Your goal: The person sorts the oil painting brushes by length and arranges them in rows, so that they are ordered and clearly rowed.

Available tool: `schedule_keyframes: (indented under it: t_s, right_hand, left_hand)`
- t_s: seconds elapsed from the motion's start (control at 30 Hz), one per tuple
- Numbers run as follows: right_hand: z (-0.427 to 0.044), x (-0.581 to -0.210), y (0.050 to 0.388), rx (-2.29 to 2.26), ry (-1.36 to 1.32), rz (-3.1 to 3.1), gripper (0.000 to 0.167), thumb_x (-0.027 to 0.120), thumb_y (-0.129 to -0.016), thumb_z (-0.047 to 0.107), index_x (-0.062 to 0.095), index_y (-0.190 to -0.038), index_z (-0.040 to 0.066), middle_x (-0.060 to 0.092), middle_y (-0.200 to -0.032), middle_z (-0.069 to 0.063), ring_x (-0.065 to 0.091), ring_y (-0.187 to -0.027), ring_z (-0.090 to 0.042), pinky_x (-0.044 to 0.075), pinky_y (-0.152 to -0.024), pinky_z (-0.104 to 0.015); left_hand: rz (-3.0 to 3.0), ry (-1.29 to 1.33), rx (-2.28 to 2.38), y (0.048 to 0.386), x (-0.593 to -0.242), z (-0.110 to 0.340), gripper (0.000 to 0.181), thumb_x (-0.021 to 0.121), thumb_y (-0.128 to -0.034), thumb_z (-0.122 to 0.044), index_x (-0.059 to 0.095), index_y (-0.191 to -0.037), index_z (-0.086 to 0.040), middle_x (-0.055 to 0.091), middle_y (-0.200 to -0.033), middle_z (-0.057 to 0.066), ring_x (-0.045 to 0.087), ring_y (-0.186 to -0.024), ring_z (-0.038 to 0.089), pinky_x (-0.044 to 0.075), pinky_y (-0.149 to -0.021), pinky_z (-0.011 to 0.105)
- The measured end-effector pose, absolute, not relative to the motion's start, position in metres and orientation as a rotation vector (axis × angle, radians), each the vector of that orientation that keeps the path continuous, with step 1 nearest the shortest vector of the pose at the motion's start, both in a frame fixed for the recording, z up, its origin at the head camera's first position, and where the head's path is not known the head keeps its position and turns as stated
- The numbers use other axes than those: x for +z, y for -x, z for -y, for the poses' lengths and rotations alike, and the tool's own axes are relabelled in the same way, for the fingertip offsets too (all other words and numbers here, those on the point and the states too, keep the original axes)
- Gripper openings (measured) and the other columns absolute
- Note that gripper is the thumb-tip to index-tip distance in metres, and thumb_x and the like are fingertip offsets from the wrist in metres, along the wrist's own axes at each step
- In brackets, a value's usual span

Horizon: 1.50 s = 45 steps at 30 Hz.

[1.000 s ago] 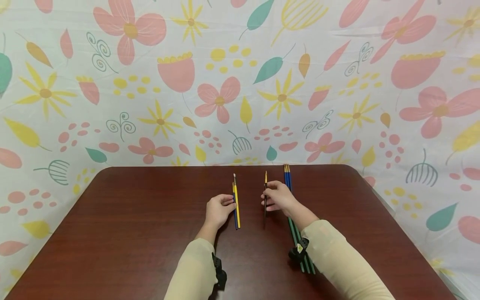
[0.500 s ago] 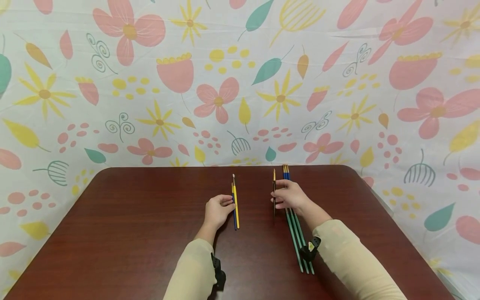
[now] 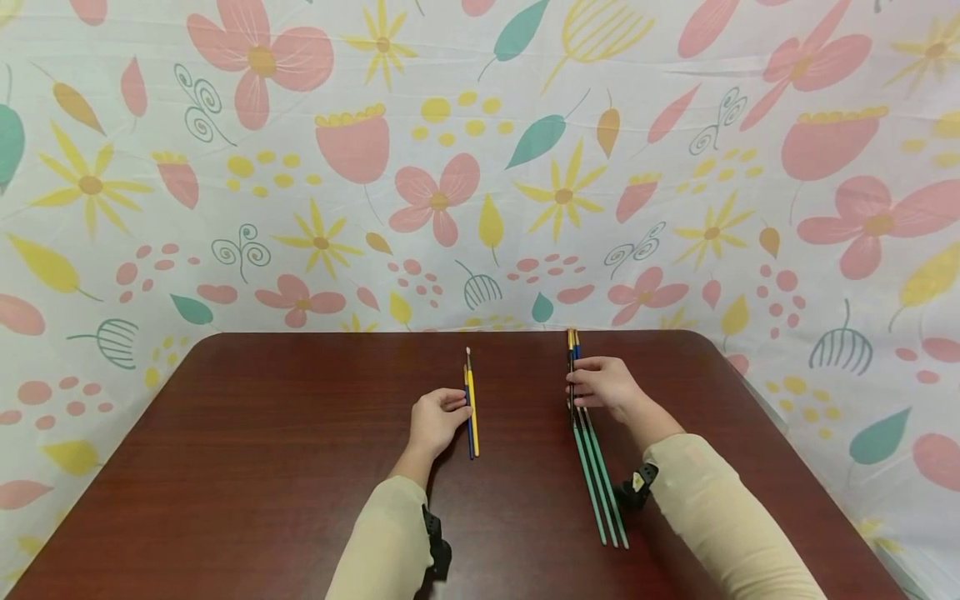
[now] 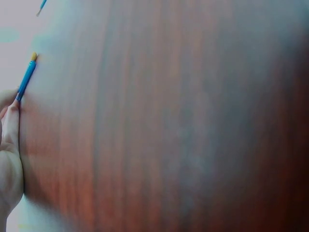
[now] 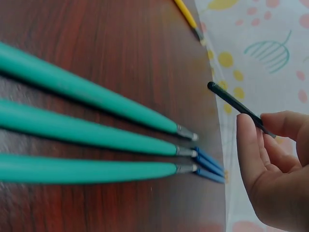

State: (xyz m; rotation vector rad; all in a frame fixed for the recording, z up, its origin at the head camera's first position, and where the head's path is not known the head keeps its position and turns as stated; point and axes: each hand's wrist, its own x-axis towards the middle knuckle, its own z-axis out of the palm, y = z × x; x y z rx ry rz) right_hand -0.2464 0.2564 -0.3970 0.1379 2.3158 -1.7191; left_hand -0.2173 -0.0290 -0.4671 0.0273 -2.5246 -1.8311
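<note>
My left hand (image 3: pixel 435 423) holds a slim blue paintbrush (image 3: pixel 470 435) between thumb and fingers. Right beside that brush lies a yellow-handled paintbrush (image 3: pixel 473 417); whether the fingers touch it I cannot tell. In the left wrist view, the blue brush's tan tip (image 4: pixel 34 56) sticks out past the fingertips. My right hand (image 3: pixel 617 388) pinches a black paintbrush (image 5: pixel 224 96) by its handle. That brush is over the far end of a row, where blue-handled paintbrushes (image 5: pixel 210 164) lie, partly hidden by it and the hand. Three green-handled paintbrushes (image 3: pixel 596 479) continue the row toward me.
The dark brown wooden table (image 3: pixel 300 458) has rounded far corners. A white cloth (image 3: pixel 480 167) printed with flowers and leaves hangs directly behind its far edge. Each forearm wears a black wrist camera, and the right one (image 3: pixel 637 486) is close beside the green brushes.
My right hand has carried the black brush rightward, from the gap between the two groups to the far end of the row. The left hand stays in place.
</note>
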Motion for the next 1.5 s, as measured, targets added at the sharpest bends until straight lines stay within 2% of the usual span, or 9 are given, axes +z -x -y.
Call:
schedule_keyframes:
  t_s: [0.17, 0.37, 0.6, 0.87, 1.17, 1.33, 1.5]
  right_hand:
    - [-0.264, -0.400, 0.253, -1.752, -0.190, -2.330, 0.052, 0.053, -0.094, 0.011, 0.037, -0.140, -0.008, 0.060, -0.117, -0.027, 0.068, -0.081, -0.016, 0.059, -0.068, -0.031]
    - [-0.271, -0.406, 0.260, -1.764, -0.232, -2.355, 0.051, 0.053, -0.095, 0.012, 0.039, -0.140, -0.006, 0.055, -0.125, -0.029, 0.067, -0.083, -0.015, 0.059, -0.071, -0.032]
    - [-0.274, -0.410, 0.269, -1.736, -0.280, -2.412, 0.049, 0.055, -0.095, 0.016, 0.043, -0.138, -0.005, 0.058, -0.123, -0.023, 0.066, -0.082, -0.011, 0.059, -0.071, -0.030]
    - [-0.278, -0.416, 0.282, -1.719, -0.345, -2.429, 0.047, 0.056, -0.095, 0.016, 0.046, -0.136, -0.005, 0.054, -0.129, -0.027, 0.065, -0.077, -0.006, 0.059, -0.071, -0.029]
    - [-0.282, -0.421, 0.294, -1.715, -0.380, -2.447, 0.047, 0.057, -0.094, 0.013, 0.046, -0.135, -0.008, 0.057, -0.123, -0.028, 0.064, -0.073, -0.006, 0.059, -0.071, -0.030]
    - [-0.282, -0.424, 0.298, -1.679, -0.404, -2.471, 0.045, 0.056, -0.094, 0.012, 0.047, -0.134, -0.007, 0.055, -0.126, -0.028, 0.064, -0.076, -0.007, 0.059, -0.071, -0.029]
    - [-0.280, -0.424, 0.300, -1.647, -0.409, -2.490, 0.045, 0.056, -0.094, 0.013, 0.048, -0.134, -0.007, 0.055, -0.126, -0.028, 0.065, -0.085, -0.014, 0.059, -0.071, -0.029]
  left_hand:
    - [2.530, -0.033, -1.832, 0.218, -0.466, 0.030, 0.026, 0.071, -0.0844, -0.012, 0.069, -0.110, -0.007, 0.071, -0.106, 0.008, 0.067, -0.102, 0.021, 0.056, -0.083, 0.032]
    - [2.529, -0.040, -1.836, 0.220, -0.467, 0.030, 0.026, 0.072, -0.0836, -0.012, 0.069, -0.109, -0.007, 0.071, -0.105, 0.008, 0.067, -0.101, 0.020, 0.056, -0.083, 0.032]
    - [2.536, -0.040, -1.830, 0.220, -0.467, 0.031, 0.027, 0.072, -0.0831, -0.012, 0.070, -0.109, -0.007, 0.072, -0.105, 0.007, 0.068, -0.100, 0.020, 0.056, -0.083, 0.032]
    - [2.522, -0.029, -1.826, 0.220, -0.466, 0.032, 0.026, 0.072, -0.0835, -0.012, 0.070, -0.109, -0.006, 0.072, -0.105, 0.009, 0.068, -0.100, 0.021, 0.056, -0.084, 0.033]
    - [2.520, -0.026, -1.832, 0.219, -0.467, 0.031, 0.025, 0.071, -0.0837, -0.011, 0.069, -0.108, -0.005, 0.072, -0.105, 0.009, 0.068, -0.100, 0.021, 0.055, -0.084, 0.033]
    - [2.505, -0.008, -1.844, 0.219, -0.466, 0.030, 0.026, 0.071, -0.0834, -0.010, 0.069, -0.108, -0.004, 0.071, -0.104, 0.011, 0.068, -0.100, 0.022, 0.056, -0.083, 0.032]
    - [2.501, 0.005, -1.844, 0.220, -0.467, 0.030, 0.026, 0.071, -0.0833, -0.009, 0.069, -0.108, -0.003, 0.071, -0.104, 0.012, 0.068, -0.100, 0.022, 0.056, -0.082, 0.031]
